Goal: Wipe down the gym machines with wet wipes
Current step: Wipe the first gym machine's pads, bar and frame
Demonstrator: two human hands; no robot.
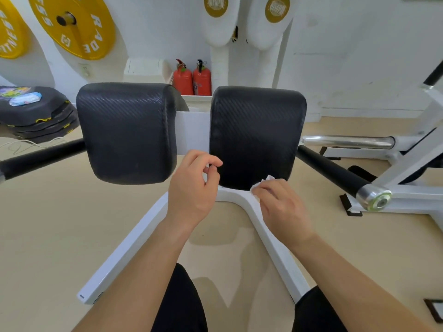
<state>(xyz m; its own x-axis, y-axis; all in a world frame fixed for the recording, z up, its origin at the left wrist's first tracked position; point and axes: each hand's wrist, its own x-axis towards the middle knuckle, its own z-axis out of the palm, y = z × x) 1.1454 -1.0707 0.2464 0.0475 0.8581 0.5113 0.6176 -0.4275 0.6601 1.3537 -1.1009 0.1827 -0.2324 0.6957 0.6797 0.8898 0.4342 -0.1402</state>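
Observation:
A gym machine with a white V-shaped frame (134,243) carries two black textured pads, a left pad (127,130) and a right pad (257,133). My right hand (280,207) holds a crumpled white wet wipe (260,184) against the bottom edge of the right pad, where it meets the frame. My left hand (194,185) hovers at the right pad's lower left corner with fingers curled, and a small bit of white shows between its fingertips. A pack of wet wipes (25,99) lies on stacked black plates (40,118) at the far left.
Black handle bars stick out on both sides, one at the left (40,159) and one at the right (335,173) with a chrome end cap. Two red fire extinguishers (191,79) stand by the white wall. Yellow weight plates (79,27) hang upper left. Another white machine frame (407,161) stands to the right.

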